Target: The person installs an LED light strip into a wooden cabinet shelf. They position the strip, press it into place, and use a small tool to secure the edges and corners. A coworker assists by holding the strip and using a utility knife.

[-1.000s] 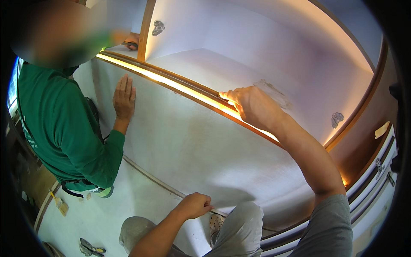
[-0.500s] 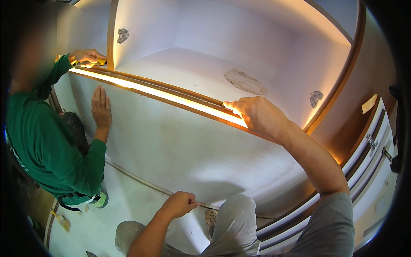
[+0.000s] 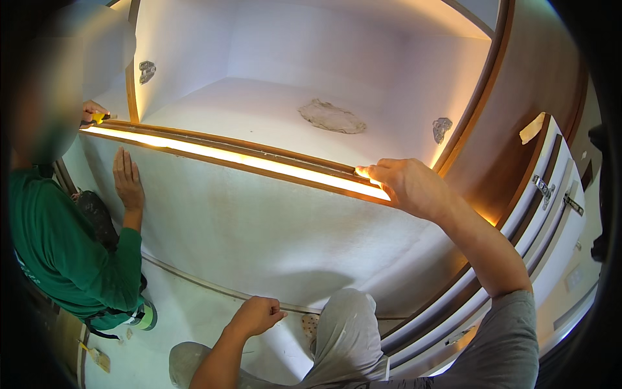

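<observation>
My right hand (image 3: 405,188) is at the right part of the lit wooden cabinet edge (image 3: 246,171), its fingers curled at the groove along the top; whatever they hold is hidden. Low in the picture, in front of the pale panel (image 3: 259,233), my left hand (image 3: 256,315) is closed in a loose pinch above my bent legs; I cannot make out anything in it. Above the strip is the white open compartment (image 3: 311,58), with silver hinge fittings (image 3: 147,72) on its sides and a rough beige patch (image 3: 330,117) on its bottom.
A co-worker in green (image 3: 78,246) crouches at left, one hand (image 3: 128,181) on the panel, the other holding a yellow tool (image 3: 100,118) at the edge's far end. White panels with hinges (image 3: 551,175) lean at right. A paintbrush (image 3: 98,360) lies on the floor (image 3: 184,318).
The view has shifted. My right hand has moved rightward along the lit edge. The co-worker's tool hand is at the edge's left end. My left hand stays low and closed.
</observation>
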### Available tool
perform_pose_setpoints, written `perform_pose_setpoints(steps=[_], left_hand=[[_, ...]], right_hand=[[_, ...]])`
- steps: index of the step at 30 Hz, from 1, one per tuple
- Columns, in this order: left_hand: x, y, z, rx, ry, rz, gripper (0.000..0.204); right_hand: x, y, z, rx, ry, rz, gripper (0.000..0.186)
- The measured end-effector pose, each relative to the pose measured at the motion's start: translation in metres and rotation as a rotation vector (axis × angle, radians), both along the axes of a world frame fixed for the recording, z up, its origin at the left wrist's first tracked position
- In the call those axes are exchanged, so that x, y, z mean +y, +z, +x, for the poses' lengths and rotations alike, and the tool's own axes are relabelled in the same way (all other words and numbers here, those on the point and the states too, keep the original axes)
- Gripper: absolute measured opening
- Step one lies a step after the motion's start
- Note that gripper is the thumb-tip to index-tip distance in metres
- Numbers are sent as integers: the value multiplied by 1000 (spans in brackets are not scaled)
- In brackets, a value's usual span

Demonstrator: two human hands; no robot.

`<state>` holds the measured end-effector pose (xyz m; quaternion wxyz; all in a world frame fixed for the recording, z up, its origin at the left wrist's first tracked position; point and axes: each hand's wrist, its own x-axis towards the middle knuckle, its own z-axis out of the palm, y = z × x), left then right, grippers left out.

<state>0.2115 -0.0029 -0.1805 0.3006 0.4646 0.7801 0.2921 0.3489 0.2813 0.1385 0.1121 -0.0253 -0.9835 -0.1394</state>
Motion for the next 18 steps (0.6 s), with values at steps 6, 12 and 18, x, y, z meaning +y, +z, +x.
perform_pose_setpoints(steps=[6, 12, 18], left_hand=[[3, -5, 6, 0, -21, -20, 33], [5, -13, 1, 24, -40, 53, 35], [6, -10, -6, 14, -27, 47, 31]], right_hand=[[-22, 0, -10, 142, 66, -159, 45], [-49, -19, -84, 145, 178, -121, 36], [-97, -23, -182, 114, 307, -45, 29]])
